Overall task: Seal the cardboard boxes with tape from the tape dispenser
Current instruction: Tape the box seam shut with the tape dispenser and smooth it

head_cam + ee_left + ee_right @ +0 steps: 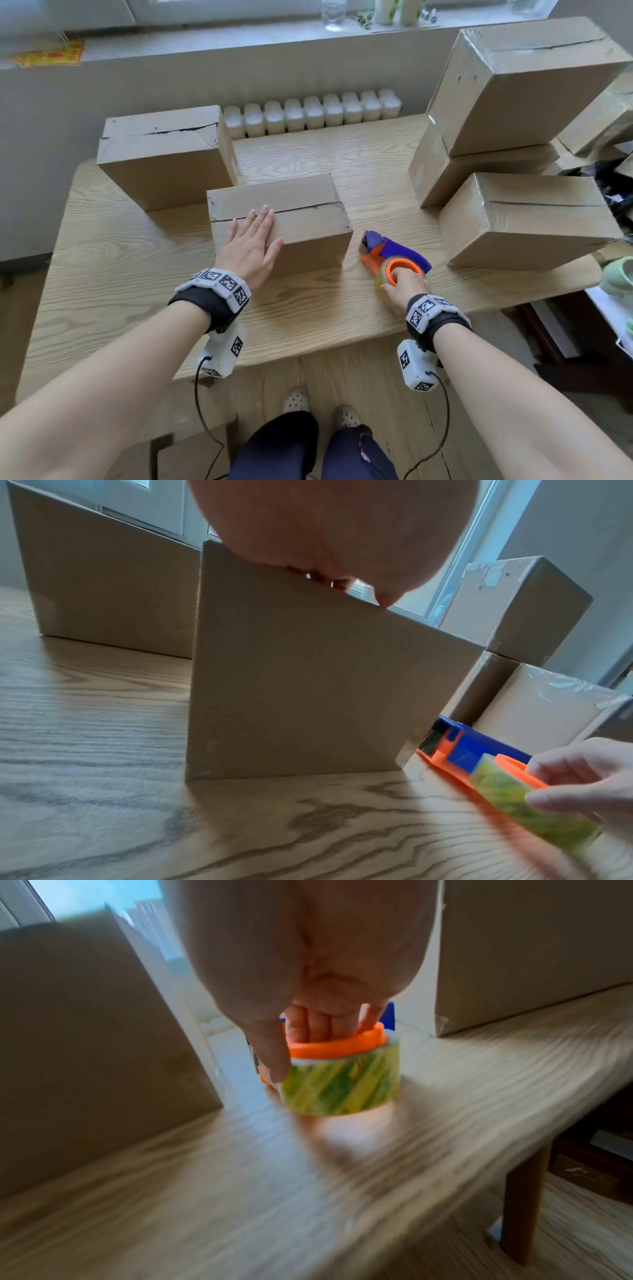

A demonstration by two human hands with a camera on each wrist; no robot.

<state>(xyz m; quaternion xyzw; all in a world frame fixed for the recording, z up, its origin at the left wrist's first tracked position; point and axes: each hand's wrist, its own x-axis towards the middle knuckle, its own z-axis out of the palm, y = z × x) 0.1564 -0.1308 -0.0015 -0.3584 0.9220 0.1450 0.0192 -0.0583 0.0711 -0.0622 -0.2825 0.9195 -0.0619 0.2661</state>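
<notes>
The left hand [251, 245] lies flat with straight fingers on top of the middle cardboard box [301, 219], its fingertips reaching the seam between the two top flaps and its thumb over the near top edge. This box stands on the wooden counter [113, 260], and its seam shows no tape in the head view.

Just beside the middle cardboard box, on the side away from the left hand, lies the tape dispenser [394, 257], an orange and blue tool resting on the counter. The right hand [404, 286] grips the tape roll [342, 1085] on the dispenser: its fingers [318, 1026] are curled down into the orange hub [339, 1043], and its thumb presses the outer face of the roll, which is printed green and yellow. The right wrist view is blurred.

Behind the middle cardboard box and toward the left hand's side stands another box [161, 154] with an open seam on top. Beyond the tape dispenser, well apart from the middle cardboard box, stands a stack of boxes [513, 102], with one more box [527, 222] in front of it; the left wrist view shows clear tape on their corners. A white radiator [311, 114] runs behind the counter.
</notes>
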